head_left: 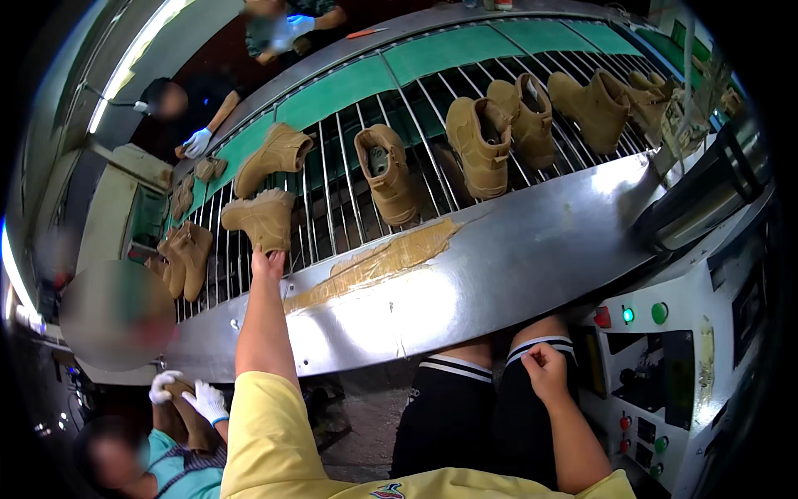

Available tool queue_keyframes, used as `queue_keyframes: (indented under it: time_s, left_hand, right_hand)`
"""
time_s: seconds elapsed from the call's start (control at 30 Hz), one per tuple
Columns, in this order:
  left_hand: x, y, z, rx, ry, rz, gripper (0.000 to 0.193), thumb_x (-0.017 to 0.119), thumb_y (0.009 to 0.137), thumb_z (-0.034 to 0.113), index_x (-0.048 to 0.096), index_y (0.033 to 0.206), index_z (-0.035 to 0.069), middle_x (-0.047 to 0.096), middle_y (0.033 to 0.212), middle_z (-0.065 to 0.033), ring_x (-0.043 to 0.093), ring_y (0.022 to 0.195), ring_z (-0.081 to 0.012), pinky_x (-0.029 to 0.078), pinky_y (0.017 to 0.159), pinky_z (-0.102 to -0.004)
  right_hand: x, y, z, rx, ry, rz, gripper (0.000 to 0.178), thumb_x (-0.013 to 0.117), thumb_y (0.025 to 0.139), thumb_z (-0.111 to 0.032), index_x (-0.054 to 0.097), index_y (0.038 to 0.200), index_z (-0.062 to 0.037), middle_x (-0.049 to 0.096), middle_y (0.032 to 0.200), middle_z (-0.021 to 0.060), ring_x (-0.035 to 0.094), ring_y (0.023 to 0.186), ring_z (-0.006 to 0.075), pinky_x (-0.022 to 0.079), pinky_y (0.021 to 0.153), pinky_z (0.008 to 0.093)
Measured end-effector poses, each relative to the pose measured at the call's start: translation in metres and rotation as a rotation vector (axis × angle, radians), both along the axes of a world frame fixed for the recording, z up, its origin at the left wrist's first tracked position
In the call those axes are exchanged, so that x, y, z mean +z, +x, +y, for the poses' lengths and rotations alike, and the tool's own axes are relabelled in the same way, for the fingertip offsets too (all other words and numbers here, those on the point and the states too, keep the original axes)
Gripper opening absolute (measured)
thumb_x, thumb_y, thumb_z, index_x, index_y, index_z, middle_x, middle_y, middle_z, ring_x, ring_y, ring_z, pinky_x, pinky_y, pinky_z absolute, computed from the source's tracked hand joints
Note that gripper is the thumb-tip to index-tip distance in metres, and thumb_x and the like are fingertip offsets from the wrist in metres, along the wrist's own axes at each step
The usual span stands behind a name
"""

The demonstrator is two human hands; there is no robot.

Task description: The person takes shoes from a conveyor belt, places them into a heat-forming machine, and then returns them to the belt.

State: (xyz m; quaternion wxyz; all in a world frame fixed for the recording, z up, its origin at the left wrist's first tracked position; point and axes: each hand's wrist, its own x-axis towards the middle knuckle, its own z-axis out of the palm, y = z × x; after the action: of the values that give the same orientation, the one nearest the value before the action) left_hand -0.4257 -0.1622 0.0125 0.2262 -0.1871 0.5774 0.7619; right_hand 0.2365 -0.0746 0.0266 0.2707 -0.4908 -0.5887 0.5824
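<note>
My left hand [268, 263], at the end of an outstretched arm, is closed on the shaft of a tan boot [263, 219] at the near edge of a rack of metal bars. The boot's sole faces up and its toe points left. Just beyond it another tan boot [273, 160] lies on its side. To the right, one more tan boot [386, 175] stands with its opening toward the far side. My right hand [549, 371] rests near my right thigh, fingers curled, with nothing visible in them.
Several tan boots [480, 148] stand along the rack's right; others [189, 253] lean at its left end. A metal ledge [416, 303] with brown tape borders the rack. A control panel [640, 366] with buttons is at right. Gloved co-workers' hands [198, 143] show at far left and lower left.
</note>
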Motion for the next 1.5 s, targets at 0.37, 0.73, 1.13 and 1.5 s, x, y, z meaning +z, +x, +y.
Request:
queue_keyframes:
  time_s: [0.37, 0.73, 1.13, 1.5]
  left_hand:
    - [0.015, -0.056, 0.021, -0.086, -0.041, 0.538, 0.032, 0.048, 0.091, 0.022, 0.058, 0.112, 0.0, 0.062, 0.11, -0.0161, 0.063, 0.086, -0.0303, 0.051, 0.073, -0.0442]
    - [0.284, 0.225, -0.055, -0.626, -0.104, 0.606, 0.017, 0.052, 0.09, 0.017, 0.058, 0.092, 0.002, 0.063, 0.09, -0.0078, 0.062, 0.08, -0.0164, 0.05, 0.076, -0.0306]
    - [0.232, 0.487, -0.06, -1.056, 0.358, 0.519, 0.025, 0.054, 0.091, 0.014, 0.057, 0.109, -0.003, 0.06, 0.096, -0.0031, 0.052, 0.082, -0.0093, 0.04, 0.075, -0.0219]
    - [0.111, 0.511, 0.089, -1.175, 0.172, 1.065, 0.041, 0.047, 0.096, 0.026, 0.058, 0.068, -0.001, 0.057, 0.087, -0.0078, 0.05, 0.067, -0.0116, 0.04, 0.057, -0.0251]
  right_hand:
    - [0.005, -0.005, 0.026, -0.09, -0.373, 0.304, 0.01, 0.062, 0.085, -0.01, 0.057, 0.078, -0.0044, 0.056, 0.066, 0.0015, 0.051, 0.057, 0.0074, 0.042, 0.054, 0.0213]
    - [0.101, -0.087, -0.038, 0.304, -0.456, 0.616, 0.062, 0.065, 0.087, -0.021, 0.031, 0.137, -0.0095, 0.056, 0.107, 0.011, 0.056, 0.094, 0.0161, 0.047, 0.082, 0.0287]
    - [0.168, 0.023, -0.042, 0.174, -0.683, 1.07, 0.074, 0.057, 0.081, -0.016, 0.022, 0.146, -0.0121, 0.037, 0.143, 0.0098, 0.04, 0.129, 0.0262, 0.034, 0.105, 0.0398]
    - [0.286, 0.306, 0.027, -0.731, 0.486, 0.205, 0.099, 0.072, 0.057, -0.006, 0.028, 0.145, -0.0098, 0.049, 0.128, 0.0155, 0.055, 0.109, 0.0258, 0.046, 0.092, 0.0345]
